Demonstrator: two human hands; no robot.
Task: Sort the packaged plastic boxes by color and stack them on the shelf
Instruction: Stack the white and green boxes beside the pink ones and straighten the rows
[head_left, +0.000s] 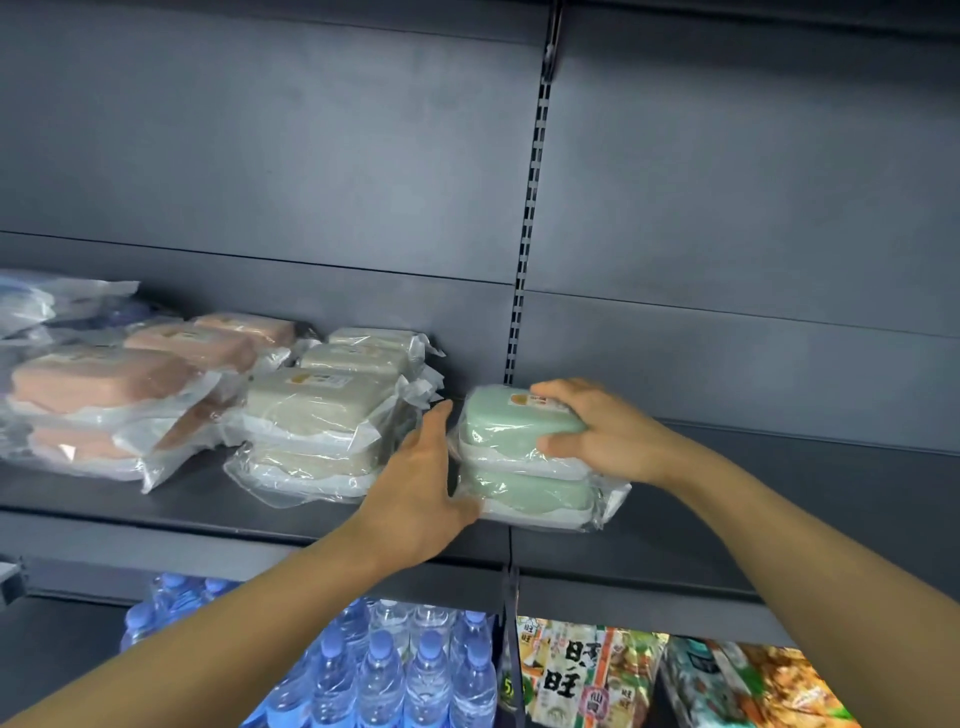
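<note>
Two green boxes in clear wrap are stacked on the dark shelf (156, 506), the upper green box (506, 423) on the lower green box (524, 493). My right hand (602, 431) grips the upper one from the right, fingers on its lid and thumb on its side. My left hand (421, 483) lies flat against the left side of the green stack, fingers straight. Left of it stand stacked beige boxes (322, 400), then stacked pink boxes (98, 379), all wrapped.
Blue-tinted wrapped packages (47, 304) lie at the shelf's far left. A slotted upright (530, 208) divides the back panel. The shelf right of the green stack is bare. Below are water bottles (379, 670) and snack packs (587, 675).
</note>
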